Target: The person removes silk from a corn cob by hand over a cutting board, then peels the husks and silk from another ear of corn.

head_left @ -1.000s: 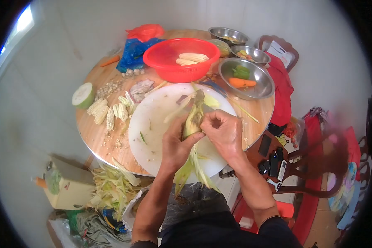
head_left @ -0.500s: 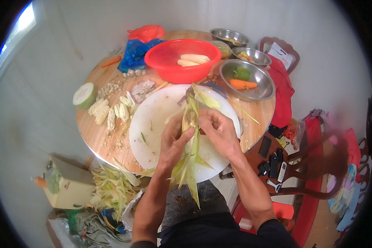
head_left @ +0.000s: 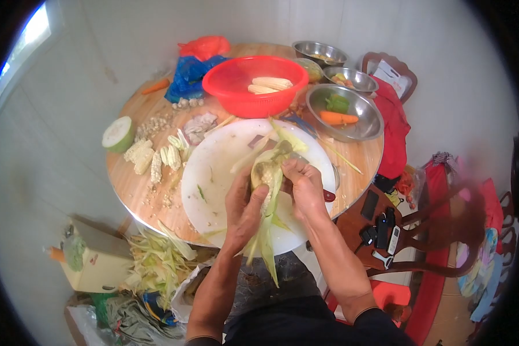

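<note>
Corn (head_left: pixel 262 172), six o'clock from red basin (head_left: pixel 239 104), bares more kernels (head_left: pixel 267 199) now, part-husked, left hand (head_left: pixel 243 203) gripping it, right hand (head_left: pixel 304 187) pinching husk (head_left: pixel 269 226).

I see the cutting board (head_left: pixel 214 157) on the table (head_left: pixel 124 183), a corn ear (head_left: pixel 264 175) above it. Behind the board sits a basin (head_left: pixel 254 105) with cobs (head_left: pixel 273 83) inside; behind it to the right, a bowl (head_left: pixel 369 124) holding a carrot (head_left: pixel 337 118). Left of it lie corn pieces (head_left: pixel 143 161) and, farther out, a gourd (head_left: pixel 118 135).

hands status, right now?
Left hand: closed, holding the corn.
Right hand: looks closed, fingers pinching the husk.
</note>
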A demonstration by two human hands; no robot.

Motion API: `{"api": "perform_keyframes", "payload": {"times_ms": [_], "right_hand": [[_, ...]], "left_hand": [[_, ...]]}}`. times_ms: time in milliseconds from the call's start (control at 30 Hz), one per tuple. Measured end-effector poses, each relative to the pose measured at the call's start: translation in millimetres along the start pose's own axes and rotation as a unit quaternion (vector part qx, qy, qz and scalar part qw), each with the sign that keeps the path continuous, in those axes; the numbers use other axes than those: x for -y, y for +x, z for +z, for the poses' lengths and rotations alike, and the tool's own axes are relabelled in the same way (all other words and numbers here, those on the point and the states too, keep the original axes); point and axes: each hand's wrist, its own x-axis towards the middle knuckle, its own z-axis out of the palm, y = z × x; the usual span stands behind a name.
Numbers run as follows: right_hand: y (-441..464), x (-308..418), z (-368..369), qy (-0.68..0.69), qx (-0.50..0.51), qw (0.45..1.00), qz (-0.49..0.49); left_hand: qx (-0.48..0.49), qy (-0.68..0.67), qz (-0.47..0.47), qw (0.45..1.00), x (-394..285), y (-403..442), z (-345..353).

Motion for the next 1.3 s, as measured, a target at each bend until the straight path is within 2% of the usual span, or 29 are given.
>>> {"api": "perform_keyframes", "payload": {"times_ms": [133,200,233,300,333,400,433,500,633,700,767,833,867,900,967,1033,1100,1133,1200,1300], "right_hand": [[-10.3,-4.1,11.7,0.071,-0.027,0.997,0.026],[-11.6,-10.6,14.0,-0.020,-0.042,0.998,-0.044],[-12.2,-11.4,17.1,-0.020,-0.040,0.998,-0.040],[-13.6,-11.2,23.4,-0.065,-0.018,0.990,-0.120],[-14.0,-13.7,22.8,-0.065,-0.017,0.990,-0.121],[-16.6,-22.0,18.0,0.001,-0.019,0.997,-0.074],[-21.5,-24.7,13.8,0.001,-0.015,0.997,-0.075],[-36.5,-32.3,3.4,0.063,-0.051,0.989,-0.123],[-53.7,-40.1,5.8,0.044,-0.008,0.988,-0.145],[-44.8,-28.8,16.9,-0.006,0.002,0.974,-0.224],[-38.0,-16.9,33.4,0.039,0.032,0.978,-0.203],[-34.1,-16.7,36.7,0.084,0.066,0.978,-0.178],[-30.5,-22.1,32.0,0.093,0.099,0.976,-0.169],[-30.6,-26.1,28.8,0.102,0.130,0.974,-0.157],[-43.7,-33.5,36.8,0.096,0.104,0.973,-0.182],[-53.7,-40.3,35.8,0.089,0.078,0.971,-0.210],[-59.2,-52.4,27.7,0.263,0.045,0.954,-0.134],[-58.7,-55.9,23.6,0.263,0.043,0.955,-0.134],[-59.1,-60.4,14.1,0.346,0.078,0.925,-0.135],[-65.8,-54.3,16.1,0.335,0.032,0.934,-0.116]], "left_hand": [[-0.019,0.016,-0.021,0.999,7.9,4.9,-10.0],[-0.021,0.097,-0.015,0.995,12.4,4.9,-12.1],[-0.024,0.098,-0.017,0.995,7.8,3.3,-10.1],[-0.027,0.183,-0.024,0.982,-4.4,1.7,-5.1],[-0.028,0.184,-0.023,0.982,-4.8,2.4,-5.7],[-0.065,0.099,-0.018,0.993,-3.7,5.1,-8.8],[-0.067,0.100,-0.015,0.993,0.6,9.5,-20.3],[-0.091,-0.119,-0.088,0.985,10.3,20.8,-50.0],[-0.097,-0.193,-0.111,0.970,10.1,28.3,-49.5],[-0.088,-0.161,-0.122,0.975,16.3,29.2,-45.9],[-0.081,-0.134,-0.128,0.979,16.3,34.0,-41.1],[-0.123,0.001,-0.122,0.985,14.9,42.7,-41.0],[-0.126,0.001,-0.119,0.985,13.7,48.6,-42.9],[-0.138,0.034,-0.151,0.978,12.5,54.0,-44.9],[-0.147,0.067,-0.182,0.970,12.9,58.0,-48.1],[-0.136,-0.025,-0.216,0.967,14.9,62.0,-49.8],[-0.147,-0.060,-0.235,0.959,24.2,62.9,-45.8],[-0.156,-0.096,-0.253,0.950,28.8,63.6,-43.1],[-0.146,-0.133,-0.266,0.944,37.1,64.9,-40.7],[-0.142,-0.199,-0.275,0.930,40.3,68.8,-31.4]]}}
